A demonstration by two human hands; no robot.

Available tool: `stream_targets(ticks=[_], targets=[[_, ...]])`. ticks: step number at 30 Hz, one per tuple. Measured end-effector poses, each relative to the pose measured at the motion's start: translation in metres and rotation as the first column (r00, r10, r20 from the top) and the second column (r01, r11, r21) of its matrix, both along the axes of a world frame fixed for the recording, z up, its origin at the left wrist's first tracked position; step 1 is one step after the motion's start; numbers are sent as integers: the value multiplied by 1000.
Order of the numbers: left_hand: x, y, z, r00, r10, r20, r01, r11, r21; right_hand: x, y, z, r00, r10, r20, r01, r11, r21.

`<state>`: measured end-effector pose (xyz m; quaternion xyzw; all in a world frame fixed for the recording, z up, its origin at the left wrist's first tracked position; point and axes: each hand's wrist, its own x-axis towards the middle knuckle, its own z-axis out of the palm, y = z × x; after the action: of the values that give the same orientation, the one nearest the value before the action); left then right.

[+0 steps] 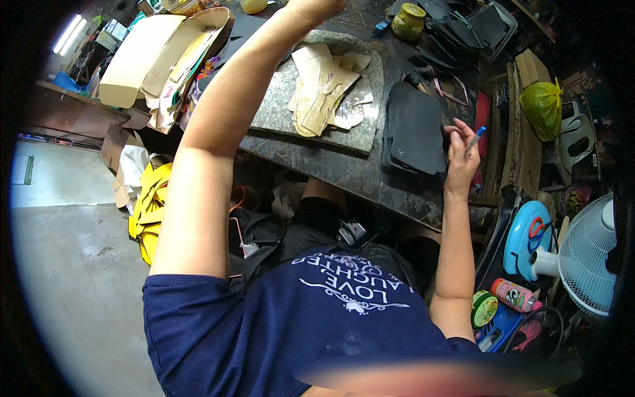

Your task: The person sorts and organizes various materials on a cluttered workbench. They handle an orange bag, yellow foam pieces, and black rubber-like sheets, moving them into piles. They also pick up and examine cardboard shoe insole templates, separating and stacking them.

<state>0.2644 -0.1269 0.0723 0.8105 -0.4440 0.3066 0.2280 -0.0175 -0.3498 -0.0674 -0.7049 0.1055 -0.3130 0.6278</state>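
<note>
My right hand [461,159] is beside a stack of dark grey cut sheets [415,132] on the worktable, its fingers curled around a pen with a blue end [476,137]. Stretched out across the table, my left arm reaches the far edge of the view. Only part of my left hand [316,8] shows there, and its fingers are cut off. Several tan cardboard pattern pieces [327,89] lie in a loose pile on a speckled stone slab [268,109], between my left forearm and the grey stack.
An open cardboard box [135,63] stands at the far left. At the back right are a yellow jar [409,23] and black pieces [456,33]. A yellow plastic bag [544,109], a fan [589,255], red-handled scissors [536,228] and a pink bottle [510,293] are to the right.
</note>
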Motion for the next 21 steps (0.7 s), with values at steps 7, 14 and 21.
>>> stream_targets(ticks=[7,14,21], targets=[[-127,-24,-19,958,-73,276,89,995,-48,-23,11,28,993,-20,116,6,993,118],[-228,-39,-90,989,-126,75,120,989,87,-26,15,69,932,359,-51,-254,746,615],[-237,-20,-100,893,-293,-341,317,948,16,-7,10,65,895,306,-324,-139,882,450]])
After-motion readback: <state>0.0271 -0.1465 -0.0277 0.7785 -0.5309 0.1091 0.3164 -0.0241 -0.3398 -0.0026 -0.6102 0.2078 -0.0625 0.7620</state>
